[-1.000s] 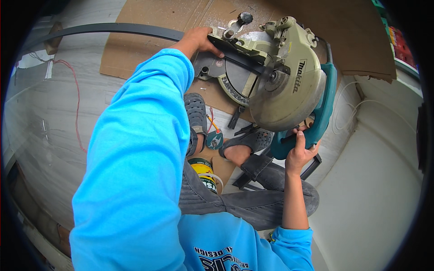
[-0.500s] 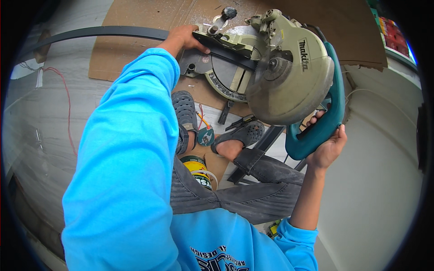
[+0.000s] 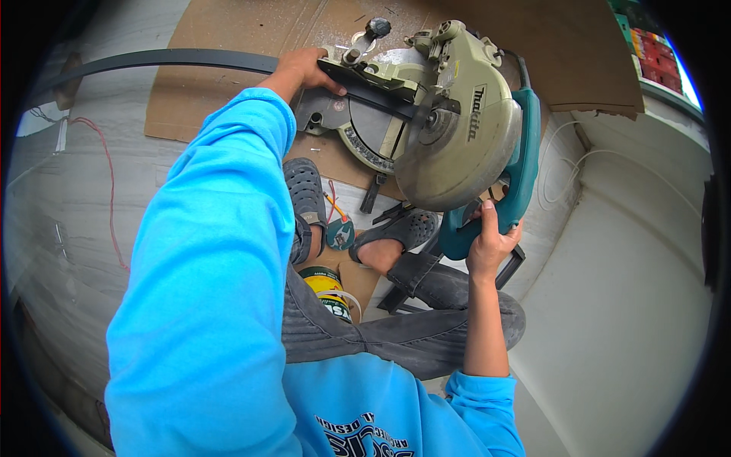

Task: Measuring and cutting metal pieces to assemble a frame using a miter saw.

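Head view. The left hand (image 3: 304,70) is closed over a long, dark grey, flat bar (image 3: 190,57), holding it along the upright fence of a cream-coloured mitre saw (image 3: 468,156). The bar runs off to the left beyond the saw's bed; its other end lies near the dark, round blade (image 3: 419,126), though whether the two touch cannot be told. The right hand (image 3: 493,247) is wrapped around the lower part of the saw's teal, plastic loop handle (image 3: 527,145), thumb uppermost; whether a trigger is pressed is not visible.

Hazards, as judged: the bar could twist or jump if the left grip loosened, since its long overhang would act as a lever. The left fingers could be drawn toward the blade if the bar were snatched. The black, ridged knob (image 3: 378,28) stands behind the fence, and no clamp can be seen pressing on the bar.

Count: one saw, one bar, one loop handle, one ridged knob, two hands, two dark grey, perforated clogs (image 3: 304,186), and one yellow and dark green bucket (image 3: 324,286) between the legs. Brown, flat cardboard (image 3: 198,99) lies beneath the saw.
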`<state>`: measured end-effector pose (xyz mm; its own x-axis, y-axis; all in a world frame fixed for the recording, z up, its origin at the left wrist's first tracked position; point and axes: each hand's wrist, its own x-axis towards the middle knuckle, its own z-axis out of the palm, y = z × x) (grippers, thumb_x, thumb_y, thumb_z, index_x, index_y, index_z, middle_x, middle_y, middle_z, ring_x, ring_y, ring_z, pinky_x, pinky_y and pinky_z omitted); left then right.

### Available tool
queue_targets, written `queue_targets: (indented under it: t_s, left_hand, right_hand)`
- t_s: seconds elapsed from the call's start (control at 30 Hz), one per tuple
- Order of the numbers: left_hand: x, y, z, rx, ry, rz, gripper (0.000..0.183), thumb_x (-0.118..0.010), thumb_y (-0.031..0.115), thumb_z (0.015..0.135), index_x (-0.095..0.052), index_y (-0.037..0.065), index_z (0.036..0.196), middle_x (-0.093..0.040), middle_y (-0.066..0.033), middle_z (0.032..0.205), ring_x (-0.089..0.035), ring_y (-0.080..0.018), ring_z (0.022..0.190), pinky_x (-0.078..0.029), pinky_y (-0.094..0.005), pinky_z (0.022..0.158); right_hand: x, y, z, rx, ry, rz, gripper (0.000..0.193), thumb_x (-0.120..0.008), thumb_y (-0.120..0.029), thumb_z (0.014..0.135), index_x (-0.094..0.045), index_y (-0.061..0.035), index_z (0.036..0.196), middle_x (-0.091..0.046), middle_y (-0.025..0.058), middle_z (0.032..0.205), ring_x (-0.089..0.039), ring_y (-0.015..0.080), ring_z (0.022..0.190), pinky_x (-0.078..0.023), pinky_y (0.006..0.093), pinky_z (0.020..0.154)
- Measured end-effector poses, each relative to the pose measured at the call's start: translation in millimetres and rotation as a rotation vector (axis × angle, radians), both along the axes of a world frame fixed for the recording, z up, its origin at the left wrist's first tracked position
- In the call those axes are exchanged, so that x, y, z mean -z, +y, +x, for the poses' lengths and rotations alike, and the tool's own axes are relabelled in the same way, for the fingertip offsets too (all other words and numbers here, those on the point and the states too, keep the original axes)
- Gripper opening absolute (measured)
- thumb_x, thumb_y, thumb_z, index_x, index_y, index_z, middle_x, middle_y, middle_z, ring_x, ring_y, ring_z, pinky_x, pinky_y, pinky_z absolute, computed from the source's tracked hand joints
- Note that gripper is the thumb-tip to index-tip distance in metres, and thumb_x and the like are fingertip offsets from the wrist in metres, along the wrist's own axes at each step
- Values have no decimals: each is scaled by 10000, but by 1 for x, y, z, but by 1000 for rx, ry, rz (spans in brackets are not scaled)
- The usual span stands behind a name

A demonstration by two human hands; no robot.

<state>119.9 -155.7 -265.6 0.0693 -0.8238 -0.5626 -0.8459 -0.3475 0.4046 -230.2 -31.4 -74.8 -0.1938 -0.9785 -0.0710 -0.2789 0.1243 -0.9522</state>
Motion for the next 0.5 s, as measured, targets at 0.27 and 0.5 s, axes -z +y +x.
queue_targets:
  t_s: [0.27,0.5]
  left_hand:
    - [1,-1,1,6,5,9,1093,-850,659,476,-525,134,1378,-570,-148,1351,-534,-330,1253,-440,-405,1035]
    - [0,0,0,-3,-1,1,1087,-854,648,478,-526,135,1378,-572,-146,1349,-539,-328,1248,-439,-404,1038]
  right_hand:
    - [16,8,-6,-65,108,-34,287,-630,-73,912,-519,9,1163,-596,49,789,-572,122,709,-485,269,685]
    - [19,10,-5,-52,106,-40,264,-623,-64,914,-519,10,1145,-598,53,774,-577,125,692,-492,274,655]
